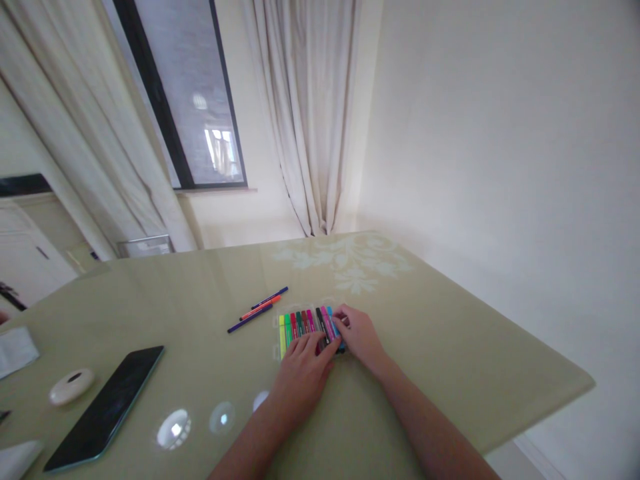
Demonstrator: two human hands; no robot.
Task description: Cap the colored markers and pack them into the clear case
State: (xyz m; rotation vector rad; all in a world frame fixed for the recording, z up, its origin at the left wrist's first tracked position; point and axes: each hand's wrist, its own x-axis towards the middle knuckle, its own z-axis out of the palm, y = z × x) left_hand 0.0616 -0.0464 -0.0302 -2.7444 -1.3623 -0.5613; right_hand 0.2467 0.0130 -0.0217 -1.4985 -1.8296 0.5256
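Note:
A clear plastic case point(275, 340) lies on the table with a row of coloured markers point(300, 324) in it, yellow and green at the left, then reds, dark ones, pink and blue at the right. My left hand point(306, 373) lies across the lower part of the row, fingers on the markers and thumb stretched to the right. At the right end, the fingertips of my right hand point(357, 332) close in a pinch on a blue marker point(331, 312). Its lower part is partly covered by my hands.
Left of the case lie loose markers, two dark blue point(250, 319) and one orange point(270, 303). Farther left are a black-screened phone point(107, 407), a white oval object point(73, 387) and a white cloth or paper point(16, 350). The table point(450, 347) ends near the right wall.

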